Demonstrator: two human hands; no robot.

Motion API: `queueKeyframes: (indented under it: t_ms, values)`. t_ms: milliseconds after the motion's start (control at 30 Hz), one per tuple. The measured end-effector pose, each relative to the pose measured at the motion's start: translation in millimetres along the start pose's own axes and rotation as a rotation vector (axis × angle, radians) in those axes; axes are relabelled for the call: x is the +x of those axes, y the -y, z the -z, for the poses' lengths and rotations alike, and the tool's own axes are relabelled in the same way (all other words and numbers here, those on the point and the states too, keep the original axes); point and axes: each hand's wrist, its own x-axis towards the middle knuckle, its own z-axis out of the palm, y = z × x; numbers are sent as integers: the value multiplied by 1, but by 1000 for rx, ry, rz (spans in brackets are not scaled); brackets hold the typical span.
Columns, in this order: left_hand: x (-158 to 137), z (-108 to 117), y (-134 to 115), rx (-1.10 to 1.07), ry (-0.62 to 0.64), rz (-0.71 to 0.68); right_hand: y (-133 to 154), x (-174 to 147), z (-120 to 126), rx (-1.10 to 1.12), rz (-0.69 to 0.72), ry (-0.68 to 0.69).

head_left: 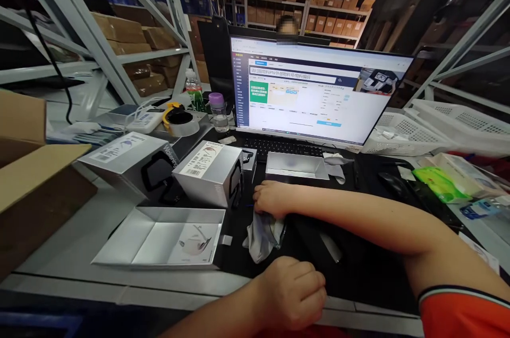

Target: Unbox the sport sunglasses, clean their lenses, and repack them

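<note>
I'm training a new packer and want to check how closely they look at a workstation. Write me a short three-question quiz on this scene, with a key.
1. True or false: the left hand lies flat on the keyboard.
2. What colour is the cap of the short bottle beside the monitor? A) orange B) purple C) black
3. Fill in the blank: the ____ hand is at the upper end of the crumpled grey item.

Key
1. False: it is curled into a fist.
2. B
3. right: the right hand
</note>
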Motion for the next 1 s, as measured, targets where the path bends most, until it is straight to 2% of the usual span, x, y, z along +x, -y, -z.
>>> queueKeyframes:
  t_ms: [167,267,333,433,500,567,667,733,833,1000]
  values:
    - [-1,1,-1,10,-2,-54,2,-11,10,-21,-28,-59]
    - [-1,7,-4,42,-59,-32,-1,-33,29,-7,-48,-197]
    - [1,15,-7,103,-177,21,0,-52,41,50,-92,-341]
    - [9,34,-9,297,-450,169,9,-81,51,134,-240,-556]
    - [16,46,-6,407,-614,307,21,-98,51,126,-388,-702]
    - [23,52,2,336,-679,512,34,-111,48,97,-556,-846]
    - [30,49,19,-58,-584,864,50,-125,45,160,-752,-1016]
    - [34,41,29,-312,-498,978,55,-130,42,327,-817,-1078]
    - [44,35,38,-513,-416,983,58,-136,39,612,-837,-1108]
    - [69,47,38,-511,-305,982,53,-151,35,776,-814,-1062]
